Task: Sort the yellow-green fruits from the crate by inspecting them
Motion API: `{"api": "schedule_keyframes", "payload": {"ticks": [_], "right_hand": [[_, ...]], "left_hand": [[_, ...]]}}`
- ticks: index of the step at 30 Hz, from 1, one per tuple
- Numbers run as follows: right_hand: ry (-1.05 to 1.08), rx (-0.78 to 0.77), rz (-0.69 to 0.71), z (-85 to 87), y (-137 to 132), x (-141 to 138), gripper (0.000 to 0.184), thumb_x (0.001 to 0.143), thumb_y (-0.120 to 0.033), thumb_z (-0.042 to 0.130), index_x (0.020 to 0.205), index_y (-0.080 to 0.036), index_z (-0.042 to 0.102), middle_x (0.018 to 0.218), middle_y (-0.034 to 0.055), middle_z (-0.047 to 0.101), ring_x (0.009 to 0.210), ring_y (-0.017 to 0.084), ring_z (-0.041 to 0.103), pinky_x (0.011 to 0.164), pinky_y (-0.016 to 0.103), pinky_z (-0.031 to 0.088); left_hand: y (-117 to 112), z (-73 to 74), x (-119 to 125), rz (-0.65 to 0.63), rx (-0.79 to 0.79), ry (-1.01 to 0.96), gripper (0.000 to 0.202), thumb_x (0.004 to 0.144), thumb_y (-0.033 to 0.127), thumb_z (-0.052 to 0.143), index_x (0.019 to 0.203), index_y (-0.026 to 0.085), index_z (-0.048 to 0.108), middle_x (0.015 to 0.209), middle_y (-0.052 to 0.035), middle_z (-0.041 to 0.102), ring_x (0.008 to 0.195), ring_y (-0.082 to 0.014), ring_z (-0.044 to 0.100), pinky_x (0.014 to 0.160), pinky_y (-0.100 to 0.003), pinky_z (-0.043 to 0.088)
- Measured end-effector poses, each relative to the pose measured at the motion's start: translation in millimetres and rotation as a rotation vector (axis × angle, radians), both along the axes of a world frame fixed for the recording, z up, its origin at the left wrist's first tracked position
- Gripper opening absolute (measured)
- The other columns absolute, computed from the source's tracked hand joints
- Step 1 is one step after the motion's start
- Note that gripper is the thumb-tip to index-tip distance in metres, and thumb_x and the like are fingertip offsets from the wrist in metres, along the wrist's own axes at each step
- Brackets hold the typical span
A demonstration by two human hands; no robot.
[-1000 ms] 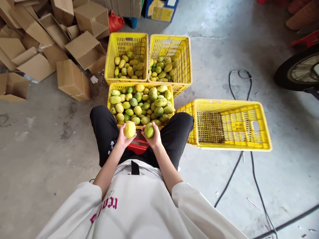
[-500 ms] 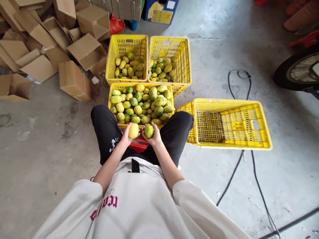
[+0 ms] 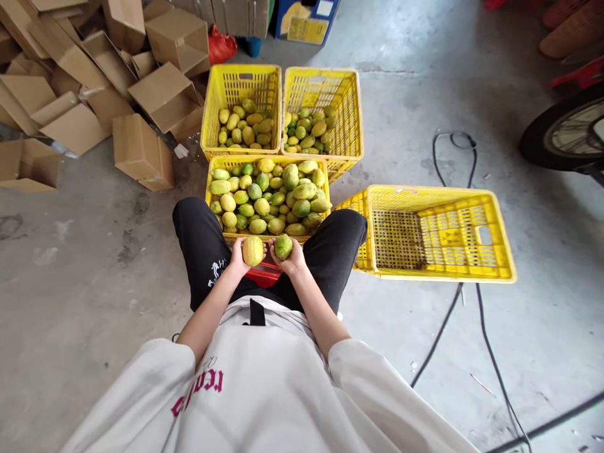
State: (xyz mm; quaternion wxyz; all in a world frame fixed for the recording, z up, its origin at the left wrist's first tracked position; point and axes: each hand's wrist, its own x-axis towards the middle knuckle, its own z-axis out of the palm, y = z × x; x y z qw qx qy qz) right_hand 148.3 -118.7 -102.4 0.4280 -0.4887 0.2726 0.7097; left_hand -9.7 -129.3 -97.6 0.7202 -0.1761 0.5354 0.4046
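My left hand [image 3: 240,257] is closed around a plump yellow oval fruit [image 3: 253,251] with pale stripes. Beside it, slightly apart, my right hand [image 3: 293,259] has its fingers wrapped round a rounder green fruit [image 3: 283,246]. Both are held between my knees, just short of a yellow plastic crate [image 3: 207,189] heaped with similar yellow and green fruit [image 3: 262,207]. Their exact kind is hard to make out.
Two more yellow crates, a left one [image 3: 206,113] and a right one [image 3: 359,119], stand behind, part-filled with fruit. An empty crate [image 3: 457,277] sits at my right. Cardboard boxes [image 3: 141,154] crowd the upper left. A black cable [image 3: 436,340] and a wheel [image 3: 542,132] are on the right.
Both fruits have turned in my hands, showing different sides. My hands have stayed in nearly the same place, and the crates are unchanged.
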Motion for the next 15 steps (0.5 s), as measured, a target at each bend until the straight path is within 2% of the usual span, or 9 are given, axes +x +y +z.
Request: {"api": "schedule_keyframes", "payload": {"ticks": [3,5,9,12,15], "right_hand": [[-0.010,0.042,0.057,-3.2,-1,2,0.029,0.123,-0.038,0.052,0.106,-0.024,0.071,0.079,0.0030,0.076,0.061,0.019,0.074,0.049,0.023,0.057],[-0.011,0.091,0.100,-5.5,-2,2,0.029,0.121,-0.044,0.059,0.103,-0.024,0.071,0.077,0.0024,0.076,0.054,0.018,0.067,0.044,0.022,0.050],[-0.043,0.168,0.084,-6.3,-3,-2,0.026,0.117,-0.043,0.073,0.098,-0.026,0.069,0.075,-0.0008,0.074,0.056,0.016,0.067,0.048,0.021,0.054],[-0.044,0.153,0.053,-3.6,-2,-5,0.030,0.123,-0.042,0.059,0.100,-0.027,0.069,0.076,0.0007,0.074,0.064,0.020,0.073,0.052,0.024,0.060],[0.010,0.117,0.066,-2.0,-2,-7,0.035,0.125,-0.041,0.049,0.101,-0.026,0.071,0.077,0.0036,0.075,0.068,0.022,0.075,0.055,0.026,0.063]], "left_hand": [[-1,2.9,1,0.007,-0.020,0.003,0.032,0.116,0.036,0.052,0.103,0.021,0.077,0.074,-0.0052,0.076,0.064,-0.0240,0.076,0.075,-0.038,0.073],[-1,4.2,3,0.002,-0.012,0.043,0.035,0.121,0.038,0.050,0.097,0.023,0.071,0.071,-0.0018,0.073,0.058,-0.0204,0.071,0.072,-0.035,0.071],[0,0.7,6,-0.042,0.037,0.093,0.029,0.122,0.039,0.066,0.097,0.024,0.068,0.074,0.0004,0.072,0.061,-0.0185,0.072,0.075,-0.030,0.070],[0,-5.9,7,-0.053,0.051,0.107,0.017,0.113,0.029,0.082,0.101,0.023,0.071,0.081,-0.0006,0.076,0.066,-0.0176,0.075,0.072,-0.027,0.067],[1,-10.6,5,-0.049,0.063,0.116,0.016,0.113,0.027,0.077,0.099,0.022,0.073,0.082,-0.0020,0.077,0.068,-0.0169,0.076,0.068,-0.025,0.063]]}}
